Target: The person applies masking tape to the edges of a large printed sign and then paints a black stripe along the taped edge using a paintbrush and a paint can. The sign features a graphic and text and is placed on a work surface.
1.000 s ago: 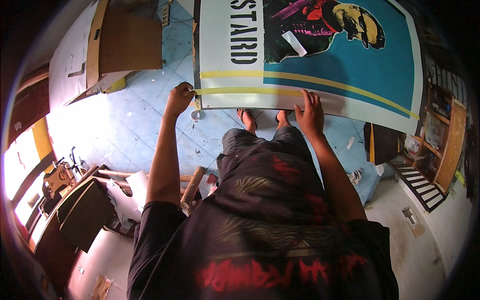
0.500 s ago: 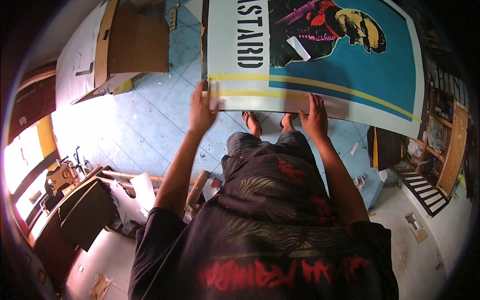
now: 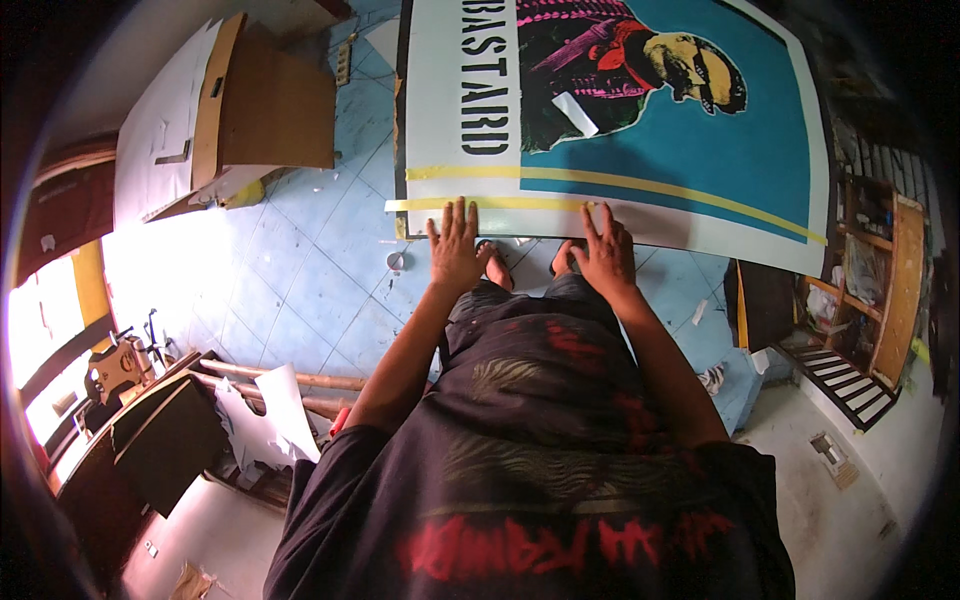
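Note:
A large board (image 3: 700,160) with black lettering, a teal field and a painted figure lies ahead of me, a small white paper piece (image 3: 575,113) on it. Two yellow strips run along its near part; the lower one (image 3: 510,204) sticks past the left edge. My left hand (image 3: 455,255) rests open on that lower strip toward its left end, fingers spread and pointing away from me. To its right, my right hand (image 3: 605,255) lies on the same strip and board edge, fingers apart, holding nothing visible.
A cabinet (image 3: 265,110) stands left on the tiled floor (image 3: 310,260), where a small round item (image 3: 396,261) lies. Poles (image 3: 280,378), torn white sheets (image 3: 285,420) and dark panels (image 3: 160,445) are at lower left. A wooden shelf (image 3: 890,300) and slatted rack (image 3: 830,385) stand right.
My left hand has left its pinch at the strip's left end and moved right, now spread on the strip. My right hand remains on the board. The view has shifted slightly.

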A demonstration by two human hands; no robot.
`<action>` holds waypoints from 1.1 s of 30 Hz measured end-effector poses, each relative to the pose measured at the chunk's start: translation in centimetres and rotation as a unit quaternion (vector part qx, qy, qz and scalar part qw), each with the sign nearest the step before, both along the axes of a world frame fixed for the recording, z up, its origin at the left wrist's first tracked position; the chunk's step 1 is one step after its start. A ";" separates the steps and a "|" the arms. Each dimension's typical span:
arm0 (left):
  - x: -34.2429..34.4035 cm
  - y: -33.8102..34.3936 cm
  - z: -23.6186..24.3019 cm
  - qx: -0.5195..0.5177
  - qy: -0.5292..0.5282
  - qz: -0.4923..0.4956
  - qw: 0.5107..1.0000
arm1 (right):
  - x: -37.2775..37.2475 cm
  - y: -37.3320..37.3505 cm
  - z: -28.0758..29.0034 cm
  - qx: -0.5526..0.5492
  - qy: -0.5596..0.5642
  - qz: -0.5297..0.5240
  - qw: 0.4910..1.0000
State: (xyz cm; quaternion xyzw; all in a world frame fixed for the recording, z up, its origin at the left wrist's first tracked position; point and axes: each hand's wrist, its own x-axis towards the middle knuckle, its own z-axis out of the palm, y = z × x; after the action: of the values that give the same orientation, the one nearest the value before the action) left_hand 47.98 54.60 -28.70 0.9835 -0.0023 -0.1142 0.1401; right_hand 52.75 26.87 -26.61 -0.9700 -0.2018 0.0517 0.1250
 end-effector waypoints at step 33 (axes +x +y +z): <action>-4.9 9.6 -0.2 -0.165 -0.141 0.308 0.926 | -5.7 -4.6 0.6 0.127 -0.056 -0.146 0.979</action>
State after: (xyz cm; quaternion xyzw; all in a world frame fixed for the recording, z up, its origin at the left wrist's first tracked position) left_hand 43.07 64.21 -28.86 0.9048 0.2626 0.0763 0.3265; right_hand 47.04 22.26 -26.01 -0.9666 -0.0694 -0.0480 0.2421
